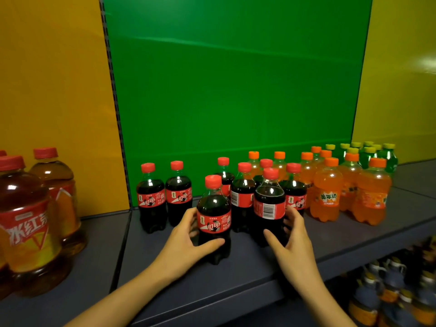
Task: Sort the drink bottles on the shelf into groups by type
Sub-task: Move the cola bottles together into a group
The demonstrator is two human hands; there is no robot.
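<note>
Visibility first: big iced tea bottles (26, 220) at far left are cut off by the frame edge. Bottles on the lower tier (396, 286) at bottom right are dark and blurred, so I can't tell the type. Green bottles (368, 154) at the back right are mostly hidden behind the orange soda bottles (326, 194). The rear cola bottles (243, 194) overlap, so I can't get a clean count.

Both forearms come in from the bottom edge onto the shelf (165, 267). My left hand (188, 234) wraps the front-left cola bottle (213, 215), thumb across its lower front, fingers round the left side and partly hidden. My right hand (292, 241) cups the front-right cola bottle (270, 204), thumb low on its front, fingers curled on its right flank. Both bottles are upright, bases on the shelf, mid-shelf in front of the cola cluster. Two more cola bottles (165, 197) stand apart to the left.
</note>
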